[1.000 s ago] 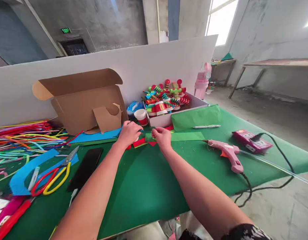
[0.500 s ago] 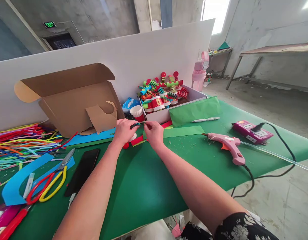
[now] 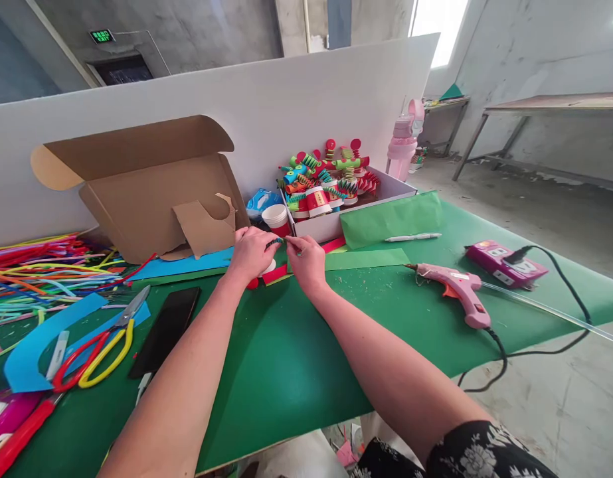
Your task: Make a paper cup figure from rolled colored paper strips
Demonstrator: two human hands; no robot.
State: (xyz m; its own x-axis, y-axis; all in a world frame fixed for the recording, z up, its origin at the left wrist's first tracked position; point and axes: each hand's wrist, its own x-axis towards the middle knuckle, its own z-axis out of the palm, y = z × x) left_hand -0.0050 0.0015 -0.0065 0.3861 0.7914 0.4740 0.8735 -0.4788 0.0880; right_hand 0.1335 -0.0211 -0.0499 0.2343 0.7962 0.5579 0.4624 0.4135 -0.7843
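Between my hands is a small folded paper spring (image 3: pixel 273 243), dark and teal, with narrow pleats. My left hand (image 3: pixel 250 252) is closed around its left part. The fingertips of my right hand (image 3: pixel 307 260) are pinched together at its right end; what exactly sits between them is too small to make out. Under and beside the hands lie a red paper strip (image 3: pixel 275 274) and a long green paper strip (image 3: pixel 368 259). A small white round object (image 3: pixel 269 267) is partly hidden by my left hand. Just behind stand stacked paper cups (image 3: pixel 275 218).
An open box (image 3: pixel 319 230) holds several colourful paper-cup figures. A cardboard box (image 3: pixel 151 199) stands at back left. Pipe cleaners (image 3: pixel 47 279), scissors (image 3: pixel 107 345) and a phone (image 3: pixel 165 332) lie left. On the right are a pink glue gun (image 3: pixel 455 285), a corded power block (image 3: pixel 505 262) and a pen (image 3: pixel 413 237).
The camera view has shifted slightly. Both hands stay close together at the paper spring, which now looks more tilted, its right end higher.
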